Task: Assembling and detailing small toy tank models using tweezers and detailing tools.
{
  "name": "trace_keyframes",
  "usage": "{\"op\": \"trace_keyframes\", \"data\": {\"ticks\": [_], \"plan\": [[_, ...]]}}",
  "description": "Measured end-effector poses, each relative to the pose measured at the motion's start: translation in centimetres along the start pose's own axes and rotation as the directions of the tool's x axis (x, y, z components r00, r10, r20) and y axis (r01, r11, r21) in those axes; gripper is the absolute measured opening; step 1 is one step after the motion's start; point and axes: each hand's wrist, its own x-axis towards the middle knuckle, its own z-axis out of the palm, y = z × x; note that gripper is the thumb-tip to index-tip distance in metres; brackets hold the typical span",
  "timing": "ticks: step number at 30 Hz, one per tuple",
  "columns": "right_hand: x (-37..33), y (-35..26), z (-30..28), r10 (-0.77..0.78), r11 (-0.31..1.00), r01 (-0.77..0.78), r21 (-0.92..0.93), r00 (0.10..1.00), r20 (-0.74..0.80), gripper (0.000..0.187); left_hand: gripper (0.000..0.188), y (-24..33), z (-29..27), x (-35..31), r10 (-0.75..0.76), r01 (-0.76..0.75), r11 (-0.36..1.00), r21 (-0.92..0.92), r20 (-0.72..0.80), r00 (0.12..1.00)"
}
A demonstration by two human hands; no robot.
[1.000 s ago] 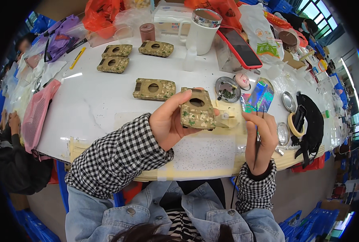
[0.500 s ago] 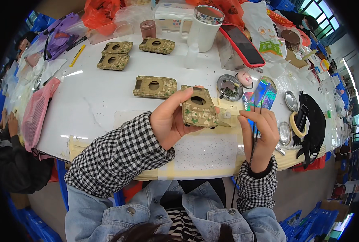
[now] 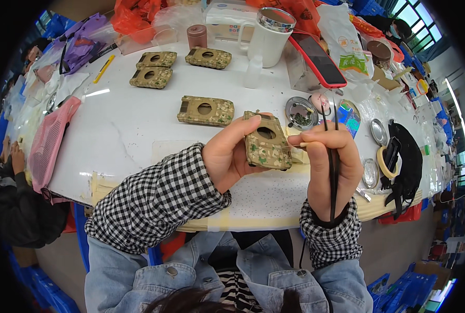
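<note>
Camouflaged hull [image 3: 268, 149] near round dish [image 3: 289, 110]

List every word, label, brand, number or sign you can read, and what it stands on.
White plastic bag: orange emblem, lettering on a green patch; printed words not copied here.
White box: blue print, likewise not copied.
Camouflage vehicle hull in the left hand: no lettering I can make out.
Anything farther back: too small or blurred.

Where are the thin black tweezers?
In the head view, right of centre, the tweezers are in the right hand, beside the boxy green-tan camouflage tank body in the left hand.
</note>
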Motion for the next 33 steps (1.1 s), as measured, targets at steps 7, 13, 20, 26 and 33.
{"op": "trace_keyframes", "data": {"ticks": [7, 13, 20, 26, 33], "plan": [[0.09, 0.17, 0.14, -0.005, 1.0, 0.005, 0.012, 1.0, 0.025, 0.004, 0.042, 0.07, 0.25, -0.15, 0.007, -0.008, 1.0, 0.02, 0.021, 1.0], [0.02, 0.22, 0.36, 0.003, 1.0, -0.003, 0.012, 1.0, 0.018, 0.005, 0.041, 0.12, 0.21, -0.25, 0.008, -0.009, 0.999, 0.039, 0.016, 1.0], [0.02, 0.43, 0.23, -0.006, 1.0, 0.006, -0.008, 1.0, 0.016, 0.005, 0.041, 0.13, 0.24, -0.17, 0.001, -0.002, 0.999, 0.036, 0.029, 1.0], [-0.01, 0.4, 0.38, -0.001, 1.0, 0.001, 0.003, 1.0, 0.009, 0.005, 0.041, -0.01, -0.02, -0.15, 0.0, -0.001, 1.0, 0.019, 0.02, 1.0], [0.03, 0.17, 0.31, 0.0, 1.0, 0.0, -0.028, 1.0, 0.014, 0.004, 0.042, 0.08, 0.1, -0.21, -0.002, 0.002, 0.999, 0.039, 0.013, 1.0]]}}
